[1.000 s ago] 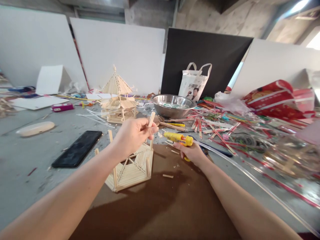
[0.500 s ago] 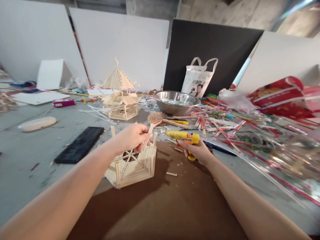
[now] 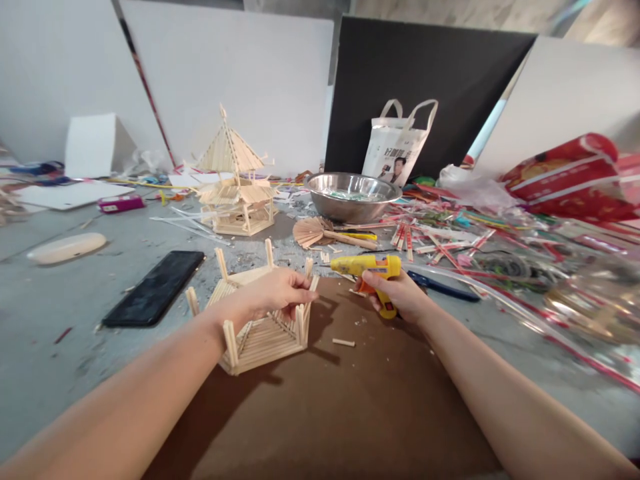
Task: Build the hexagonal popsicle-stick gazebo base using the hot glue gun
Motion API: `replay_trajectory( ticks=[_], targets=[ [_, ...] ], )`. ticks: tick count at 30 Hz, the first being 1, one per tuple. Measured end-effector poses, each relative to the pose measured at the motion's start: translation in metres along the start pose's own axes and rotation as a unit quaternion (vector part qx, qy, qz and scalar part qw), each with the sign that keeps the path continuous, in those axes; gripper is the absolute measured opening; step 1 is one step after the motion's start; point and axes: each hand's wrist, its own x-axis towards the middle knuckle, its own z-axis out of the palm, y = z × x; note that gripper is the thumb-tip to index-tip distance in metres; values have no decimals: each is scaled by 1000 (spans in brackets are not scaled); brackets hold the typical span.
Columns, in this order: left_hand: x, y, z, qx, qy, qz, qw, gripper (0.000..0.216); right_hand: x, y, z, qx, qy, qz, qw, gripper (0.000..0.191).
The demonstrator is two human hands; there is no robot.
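Your grey, scuffed surface point(image 3: 55, 390) runs back to upright white panels point(image 3: 225, 87) and a black panel point(image 3: 425, 100), all standing well behind the stick base point(image 3: 270, 343). That base sits in front of you on a smooth brown board point(image 3: 325, 420), partly overhanging its left edge.

Left of the base lie a glossy black phone point(image 3: 154, 289) and, farther off, a smooth white oval object point(image 3: 67, 248). Behind it stands a tiered stick pavilion point(image 3: 235, 200) with a pointed roof; behind and to its right are a shiny steel bowl point(image 3: 353, 208) and a white carrier bag point(image 3: 393, 157). Red-and-white strips point(image 3: 403, 240) and crinkled red packaging point(image 3: 565, 177) crowd the area well right of the base.

The base is many-sided, its floor of pale, closely laid sticks, with short paired posts upright around the rim. Your left hand point(image 3: 283, 292) reaches over it, pinching a slim stick point(image 3: 315, 285) at its right side. Your right hand point(image 3: 393, 293) wraps the yellow plastic glue gun point(image 3: 367, 267) right of the base, nozzle toward it.
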Motion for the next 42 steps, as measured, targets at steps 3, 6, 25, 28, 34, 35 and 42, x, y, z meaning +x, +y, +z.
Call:
replay_trajectory(
  ticks=[3, 6, 25, 28, 34, 35, 42],
  targets=[
    [-1, 1, 2, 4, -9, 2, 1000, 36, 0, 1, -3, 11, -20, 0, 1000, 32],
    [-1, 0, 2, 12, -1, 2, 1000, 34, -1, -1, -4, 15, -22, 8, 1000, 33],
    [-3, 3, -4, 145, 36, 31, 988, 30, -5, -12, -1, -1, -20, 10, 1000, 34],
    [-3, 3, -5, 150, 30, 34, 988, 30, -6, -12, -1, 2, -21, 11, 1000, 33],
    [-5, 3, -5, 155, 31, 32, 987, 29, -6, -13, 0, 0, -18, 17, 1000, 35],
    [-5, 3, -5, 154, 32, 33, 987, 29, -6, -13, 0, 1, -17, 18, 1000, 35],
    [-2, 0, -5, 147, 31, 41, 988, 29, -5, -11, 0, 0, -16, 17, 1000, 35]
  ],
)
